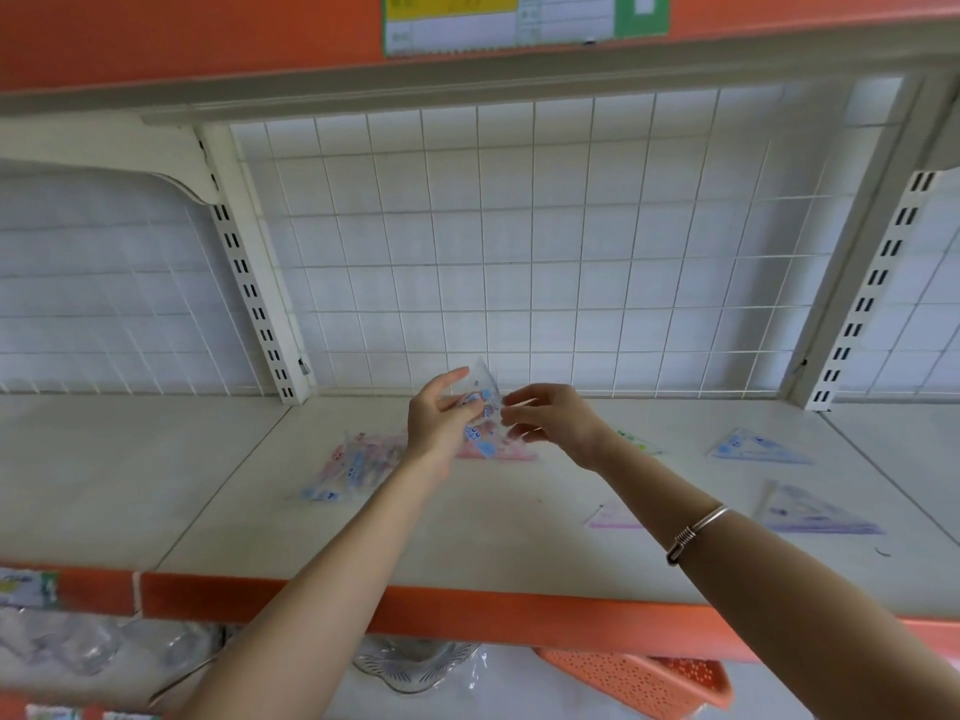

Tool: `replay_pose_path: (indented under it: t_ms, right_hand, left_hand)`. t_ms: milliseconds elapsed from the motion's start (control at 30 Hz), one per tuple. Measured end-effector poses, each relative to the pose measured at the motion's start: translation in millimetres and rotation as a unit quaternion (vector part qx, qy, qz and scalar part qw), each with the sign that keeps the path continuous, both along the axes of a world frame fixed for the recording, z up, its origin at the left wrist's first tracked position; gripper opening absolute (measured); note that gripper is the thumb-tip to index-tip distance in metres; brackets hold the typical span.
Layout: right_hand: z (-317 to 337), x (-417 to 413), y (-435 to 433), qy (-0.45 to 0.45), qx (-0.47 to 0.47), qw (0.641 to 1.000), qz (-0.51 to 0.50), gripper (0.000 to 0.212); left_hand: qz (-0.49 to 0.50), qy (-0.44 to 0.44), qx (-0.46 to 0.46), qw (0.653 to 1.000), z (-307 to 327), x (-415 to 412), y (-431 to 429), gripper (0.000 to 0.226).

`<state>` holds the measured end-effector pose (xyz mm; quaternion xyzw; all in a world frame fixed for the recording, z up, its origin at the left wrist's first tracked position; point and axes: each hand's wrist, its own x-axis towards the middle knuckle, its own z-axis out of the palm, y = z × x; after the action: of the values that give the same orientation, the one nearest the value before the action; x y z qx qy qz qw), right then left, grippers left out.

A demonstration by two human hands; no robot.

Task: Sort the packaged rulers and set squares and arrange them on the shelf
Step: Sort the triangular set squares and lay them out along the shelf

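White wire grid backs a pale shelf (519,543) with an orange front lip, and a printed price label (519,18) hangs on the orange rail above it.

From the head view, both hands meet over the middle of the shelf, close to the grid. The left hand (441,420) and the right hand (553,418) hold one packaged set square (484,400) between them. It is clear with blue print, tilted upright and lifted off the shelf. The left fingers curl round its near side and the right fingertips pinch its right edge, though blur softens the detail. A bracelet (696,532) sits on the right wrist.

Other stock lies flat around them. A bundle of packaged rulers (345,467) is to the left, and a pink packet (501,452) lies just under the hands. A green-printed packet (636,441) shows beside the right wrist. A blue set square (753,446) and a purple set square (818,511) lie well apart on the right.

The step in hand looks like checking this packet before placing it. To do it well, the person should read shape first and colour second, then lay it flat on a matching triangle with the long edges lined up. It should go nowhere near the rulers. Slippery film wants a light two-handed hold until the packet rests. Sorting seems barely begun, since the triangles lie scattered.
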<state>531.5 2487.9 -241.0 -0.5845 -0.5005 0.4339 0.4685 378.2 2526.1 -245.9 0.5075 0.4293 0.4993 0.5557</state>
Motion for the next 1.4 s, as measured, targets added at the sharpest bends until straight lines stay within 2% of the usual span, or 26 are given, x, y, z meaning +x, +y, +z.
replay_pose_path:
  t_ms: [100,267,367,500,700,800,933,1000,1067,1200,1300,1400]
  right_hand:
    - [2,8,-9,0.005,-0.014,1.0,-0.005,0.018]
    - [4,26,-24,0.057,-0.028,0.998,-0.026,0.013]
    - [4,37,-31,0.061,-0.022,0.996,-0.061,0.01]
    - [6,54,-39,0.114,-0.013,0.988,-0.107,0.011]
    - [8,65,-47,0.111,0.016,0.985,-0.133,0.012]
    - [8,69,-50,0.116,0.011,0.985,-0.128,0.011]
    - [6,72,-56,0.131,0.007,0.985,-0.109,0.011]
    - [4,71,-57,0.088,0.042,0.987,-0.128,0.014]
    - [2,71,-57,0.007,0.097,0.981,-0.169,0.017]
    - [2,74,-59,-0.21,0.183,0.938,-0.207,0.011]
    - [4,85,-61,-0.324,0.233,0.896,-0.192,0.01]
    - [3,99,-62,-0.361,0.235,0.887,-0.169,0.014]
  left_hand:
    - [-0.009,-0.003,-0.005,1.0,-1,10,-5,0.051]
    - [-0.016,0.005,-0.036,0.999,1,22,-11,0.03]
    - [0.007,0.025,-0.029,0.999,0,27,-12,0.027]
    - [0.029,0.008,-0.04,0.999,2,27,-13,0.021]
    - [-0.01,0.0,-0.05,0.999,5,43,-22,0.031]
    - [-0.034,0.019,-0.034,0.999,8,52,-26,0.028]
    - [-0.048,-0.011,-0.059,0.997,9,62,-28,0.025]
    - [-0.043,0.001,-0.081,0.996,9,69,-28,0.021]
    - [-0.037,0.003,-0.115,0.993,11,75,-29,0.024]
    - [-0.071,-0.02,-0.163,0.984,20,84,-29,0.044]
    - [-0.11,-0.011,-0.162,0.981,27,91,-31,0.031]
    - [-0.153,-0.03,-0.157,0.975,33,98,-33,0.013]
